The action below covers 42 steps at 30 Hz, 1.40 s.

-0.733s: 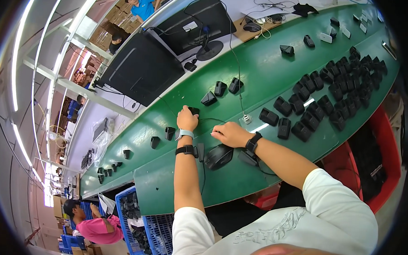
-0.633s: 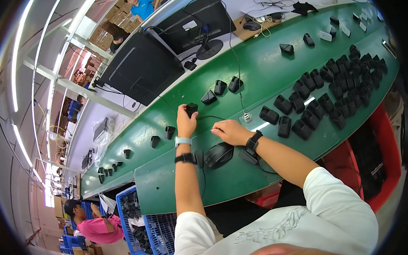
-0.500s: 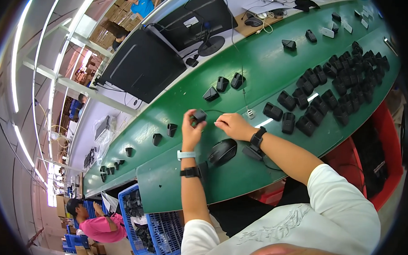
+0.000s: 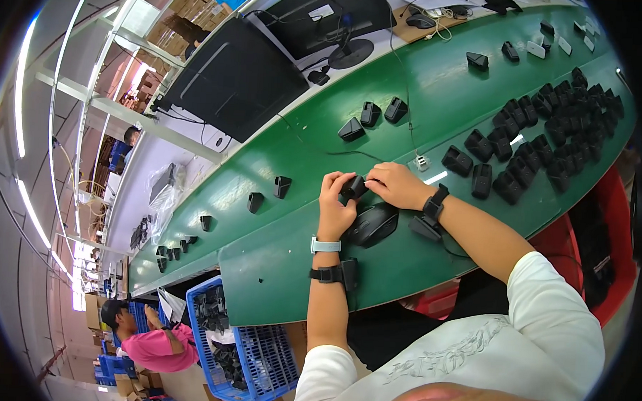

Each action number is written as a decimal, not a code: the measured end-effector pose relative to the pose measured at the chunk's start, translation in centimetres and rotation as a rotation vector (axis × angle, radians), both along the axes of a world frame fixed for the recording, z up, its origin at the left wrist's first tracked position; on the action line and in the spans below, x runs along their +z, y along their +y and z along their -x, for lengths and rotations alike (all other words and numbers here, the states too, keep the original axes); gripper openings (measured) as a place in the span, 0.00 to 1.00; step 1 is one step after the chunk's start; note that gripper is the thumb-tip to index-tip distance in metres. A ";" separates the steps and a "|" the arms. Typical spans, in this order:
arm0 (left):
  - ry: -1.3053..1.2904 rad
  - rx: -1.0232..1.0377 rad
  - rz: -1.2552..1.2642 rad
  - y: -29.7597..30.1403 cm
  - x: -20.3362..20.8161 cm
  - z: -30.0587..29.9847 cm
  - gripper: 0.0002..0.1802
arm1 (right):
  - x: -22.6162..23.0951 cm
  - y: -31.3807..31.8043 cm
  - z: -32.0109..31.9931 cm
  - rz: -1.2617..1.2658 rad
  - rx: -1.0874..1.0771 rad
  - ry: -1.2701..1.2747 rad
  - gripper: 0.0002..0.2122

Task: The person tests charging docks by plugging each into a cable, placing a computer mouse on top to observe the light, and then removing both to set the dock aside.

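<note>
My left hand [image 4: 336,207] is closed around a small black plastic device [image 4: 354,187], held just above the green bench. My right hand [image 4: 399,185] has come up against the device's right side, its thumb and fingertips pinched together there. Whatever sits between those fingertips is too small to make out. Below both hands rests a rounded black object shaped like a computer mouse [image 4: 374,225]. A thin black cable [image 4: 352,153] lies on the bench just beyond the hands, and a small white socket block [image 4: 422,162] is beside it.
Many black devices [image 4: 524,164] crowd the right side of the green bench [image 4: 290,270]. Several more stand along its far side, near two monitors [image 4: 233,84]. A blue crate [image 4: 248,360] with black parts stands lower left, where a person in pink [image 4: 157,347] works. Red bins [image 4: 602,246] are at right.
My left hand has brought the black device right and my right hand has met it, closing the gap between them. The whole view has shifted slightly.
</note>
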<state>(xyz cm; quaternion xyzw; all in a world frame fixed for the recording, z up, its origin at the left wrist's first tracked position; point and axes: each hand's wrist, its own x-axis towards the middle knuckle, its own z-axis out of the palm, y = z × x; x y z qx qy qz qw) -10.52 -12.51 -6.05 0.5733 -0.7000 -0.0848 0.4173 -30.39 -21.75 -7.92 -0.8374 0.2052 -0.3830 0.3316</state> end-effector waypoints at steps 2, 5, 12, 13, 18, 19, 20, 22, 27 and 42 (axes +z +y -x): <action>0.010 0.016 0.015 0.1 0.1 0.4 0.29 | -0.1 0.0 0.0 0.045 -0.023 0.014 0.10; 0.037 -0.002 0.020 0.3 0.8 0.8 0.30 | -0.2 0.1 0.0 0.070 -0.026 0.023 0.10; -0.027 -0.012 0.002 0.7 0.9 0.9 0.31 | -0.5 0.2 0.0 0.144 -0.042 0.124 0.08; -0.069 0.004 0.009 0.7 1.0 1.0 0.31 | -0.5 0.2 0.0 0.141 -0.046 0.122 0.08; -0.100 0.023 -0.013 0.7 1.4 1.2 0.32 | -0.4 -0.1 0.0 0.189 -0.023 0.130 0.07; -0.109 0.022 -0.008 0.7 1.4 1.3 0.33 | -0.5 -0.1 0.0 0.188 -0.024 0.130 0.07; -0.118 0.021 -0.002 0.6 1.3 1.3 0.33 | -0.5 -0.1 0.0 0.195 -0.022 0.140 0.07; -0.122 0.016 -0.005 0.7 1.4 1.2 0.33 | -0.5 -0.1 -0.1 0.201 -0.019 0.149 0.07; -0.125 0.009 -0.005 0.8 1.8 1.5 0.34 | -0.3 -0.1 0.1 0.156 0.005 0.107 0.07; -0.073 0.034 0.079 0.3 1.5 1.4 0.31 | -0.5 -0.6 -0.5 0.150 -0.051 -0.053 0.08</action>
